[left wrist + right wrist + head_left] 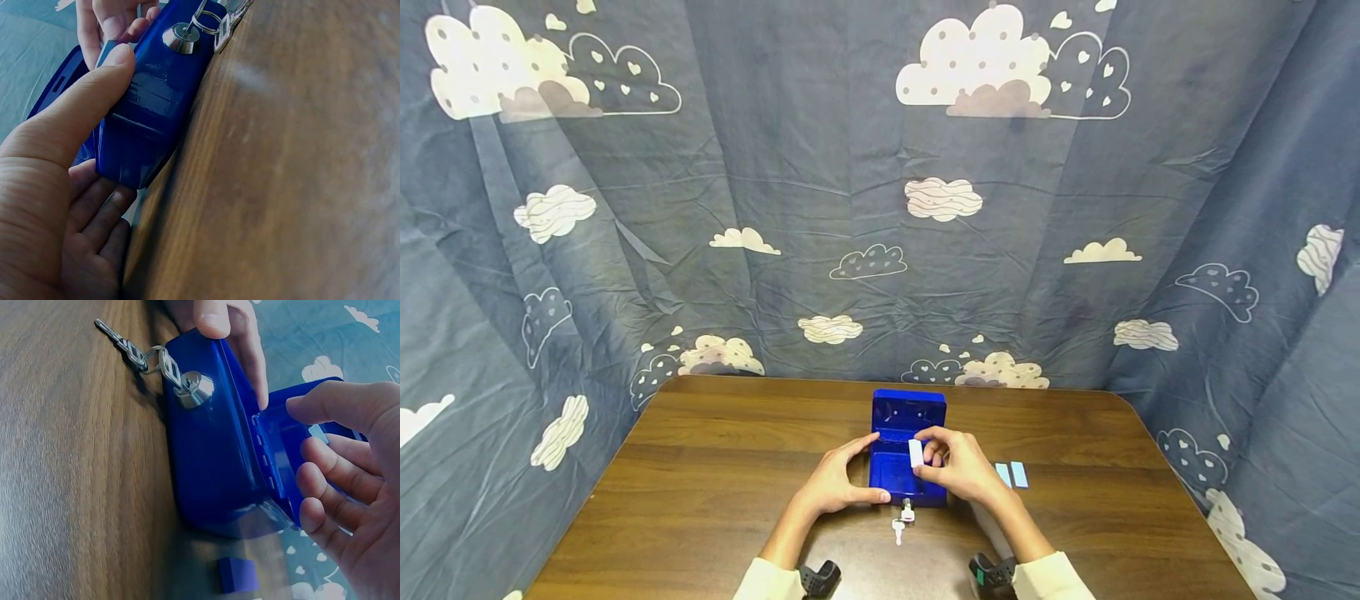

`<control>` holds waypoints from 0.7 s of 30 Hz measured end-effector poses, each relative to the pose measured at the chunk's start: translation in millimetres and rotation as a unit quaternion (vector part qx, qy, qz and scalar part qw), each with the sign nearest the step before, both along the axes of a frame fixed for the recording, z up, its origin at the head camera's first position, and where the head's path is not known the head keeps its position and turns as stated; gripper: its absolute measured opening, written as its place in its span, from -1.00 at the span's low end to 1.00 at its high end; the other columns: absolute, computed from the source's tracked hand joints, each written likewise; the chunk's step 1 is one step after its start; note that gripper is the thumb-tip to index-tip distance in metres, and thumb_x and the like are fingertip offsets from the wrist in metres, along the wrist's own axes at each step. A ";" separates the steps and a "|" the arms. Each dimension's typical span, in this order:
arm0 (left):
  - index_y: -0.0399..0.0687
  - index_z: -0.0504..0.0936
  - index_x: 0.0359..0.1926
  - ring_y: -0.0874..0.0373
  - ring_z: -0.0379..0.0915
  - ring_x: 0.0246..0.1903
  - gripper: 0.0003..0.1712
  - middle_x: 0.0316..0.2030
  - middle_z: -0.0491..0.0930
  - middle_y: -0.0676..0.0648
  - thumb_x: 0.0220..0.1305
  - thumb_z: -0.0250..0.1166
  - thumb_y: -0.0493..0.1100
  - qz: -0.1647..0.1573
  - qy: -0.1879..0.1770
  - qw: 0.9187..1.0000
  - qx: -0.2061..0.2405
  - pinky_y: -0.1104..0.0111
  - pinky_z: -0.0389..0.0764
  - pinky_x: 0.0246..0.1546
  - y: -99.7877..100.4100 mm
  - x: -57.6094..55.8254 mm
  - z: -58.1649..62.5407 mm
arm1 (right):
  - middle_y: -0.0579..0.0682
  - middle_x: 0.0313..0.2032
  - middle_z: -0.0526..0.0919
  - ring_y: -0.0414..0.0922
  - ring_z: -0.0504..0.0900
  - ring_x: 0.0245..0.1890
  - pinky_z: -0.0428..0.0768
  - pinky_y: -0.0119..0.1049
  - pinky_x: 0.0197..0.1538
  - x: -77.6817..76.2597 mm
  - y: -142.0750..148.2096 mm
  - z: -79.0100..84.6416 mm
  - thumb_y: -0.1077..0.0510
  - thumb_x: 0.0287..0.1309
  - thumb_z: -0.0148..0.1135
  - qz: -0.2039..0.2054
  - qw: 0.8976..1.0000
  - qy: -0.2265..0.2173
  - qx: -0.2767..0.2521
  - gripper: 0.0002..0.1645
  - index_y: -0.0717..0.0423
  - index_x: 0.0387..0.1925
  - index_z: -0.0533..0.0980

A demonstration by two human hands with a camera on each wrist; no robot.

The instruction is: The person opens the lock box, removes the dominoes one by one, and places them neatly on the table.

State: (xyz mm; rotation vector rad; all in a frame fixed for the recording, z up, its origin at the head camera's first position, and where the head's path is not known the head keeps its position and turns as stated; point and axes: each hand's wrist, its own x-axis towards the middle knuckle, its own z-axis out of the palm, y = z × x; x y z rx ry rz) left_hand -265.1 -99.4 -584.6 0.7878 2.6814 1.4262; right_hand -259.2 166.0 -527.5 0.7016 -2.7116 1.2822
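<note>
A blue metal cash box stands on the table with its lid raised at the back. My left hand holds the box by its left side, thumb on the front corner and fingers spread toward the hinge. Over the box's right part, my right hand pinches a small whitish rectangular block between thumb and forefinger. The right wrist view shows only a bit of that block behind the fingers. One key sits in the round lock on the front; a second key hangs from their ring.
Two light-blue rectangular blocks lie side by side on the wooden table, right of the box and near my right wrist. A dark grey curtain with cloud prints hangs behind the table and along both sides.
</note>
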 end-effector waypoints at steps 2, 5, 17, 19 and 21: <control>0.06 0.39 0.50 -0.08 0.43 0.38 0.14 0.39 0.50 -0.16 -0.10 0.67 0.20 0.000 -0.001 1.000 0.001 -0.07 0.44 0.41 -0.2 -0.1 -0.6 | 0.04 -0.43 0.67 -0.32 0.54 -0.51 0.57 -0.48 -0.41 0.5 2.2 1.0 0.20 -0.03 0.57 -0.001 1.000 -0.004 -0.001 -0.52 0.20 -0.02 0.64; 0.06 0.39 0.50 -0.07 0.43 0.38 0.14 0.38 0.50 -0.15 -0.10 0.67 0.20 0.000 -0.001 1.000 0.001 -0.07 0.45 0.40 -0.5 -0.6 -1.5 | 0.00 -0.43 0.66 -0.31 0.55 -0.50 0.58 -0.48 -0.40 0.6 5.7 1.8 0.20 -0.03 0.57 -0.002 1.000 -0.005 0.000 -0.52 0.20 -0.03 0.64; 0.11 0.38 0.51 -0.08 0.44 0.37 0.15 0.38 0.51 -0.16 -0.12 0.67 0.21 0.003 -0.004 1.000 0.002 -0.08 0.45 0.40 -1.0 -1.3 -2.9 | 0.01 -0.45 0.66 -0.31 0.54 -0.53 0.56 -0.47 -0.47 1.4 18.0 3.6 0.21 -0.02 0.57 -0.007 1.000 0.014 -0.009 -0.53 0.21 -0.03 0.65; 0.11 0.38 0.51 -0.08 0.43 0.38 0.15 0.38 0.50 -0.16 -0.12 0.67 0.21 0.003 -0.004 1.000 0.003 -0.08 0.45 0.40 -0.8 -1.2 -3.0 | -0.01 -0.45 0.65 -0.32 0.53 -0.52 0.56 -0.47 -0.46 2.2 20.1 4.4 0.22 -0.03 0.57 -0.008 1.000 0.020 -0.011 -0.53 0.21 -0.03 0.65; 0.12 0.39 0.50 -0.08 0.43 0.38 0.15 0.38 0.50 -0.16 -0.13 0.68 0.22 0.004 -0.004 1.000 0.003 -0.08 0.45 0.40 -0.7 -1.4 -3.2 | -0.01 -0.45 0.65 -0.33 0.53 -0.52 0.56 -0.47 -0.46 2.7 22.4 5.2 0.24 -0.04 0.57 -0.013 1.000 0.021 -0.013 -0.53 0.20 -0.03 0.65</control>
